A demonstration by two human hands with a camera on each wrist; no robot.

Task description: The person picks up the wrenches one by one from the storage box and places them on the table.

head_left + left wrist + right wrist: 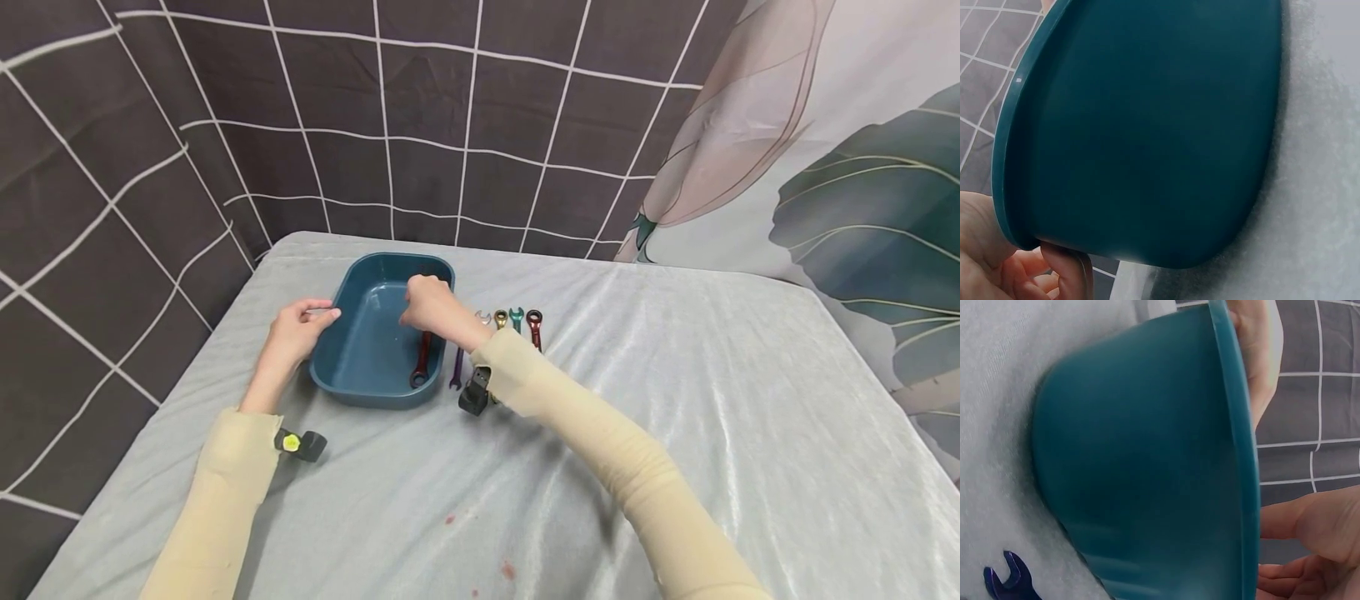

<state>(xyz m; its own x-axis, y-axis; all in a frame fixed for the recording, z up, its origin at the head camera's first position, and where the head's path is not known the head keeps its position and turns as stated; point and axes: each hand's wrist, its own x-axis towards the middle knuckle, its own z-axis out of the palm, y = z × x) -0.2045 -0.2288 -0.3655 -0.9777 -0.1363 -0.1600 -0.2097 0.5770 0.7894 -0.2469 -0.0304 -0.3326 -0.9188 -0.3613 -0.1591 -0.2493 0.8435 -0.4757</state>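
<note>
A blue-green plastic basin (371, 392) stands on the cloth-covered table. At its left rim is my left hand (294, 333), thumb and fingers pinching the edge; curled fingers (1067, 272) show against the wall in the left wrist view. My right hand (433, 308) reaches over the right side into the basin, its fingers curled around a dark red ratchet wrench (422, 358) that lies along the right wall. The basin's wall hides the wrench and the fingertips in the right wrist view. Just outside that wall lies a purple wrench (457, 367), its open end visible in the right wrist view.
Right of the basin, several wrenches lie in a row, partly under my right forearm: a silver one (483, 317), a gold one (501, 318), a green one (516, 317) and a red one (535, 327). A dark gridded curtain (420, 108) hangs behind the table.
</note>
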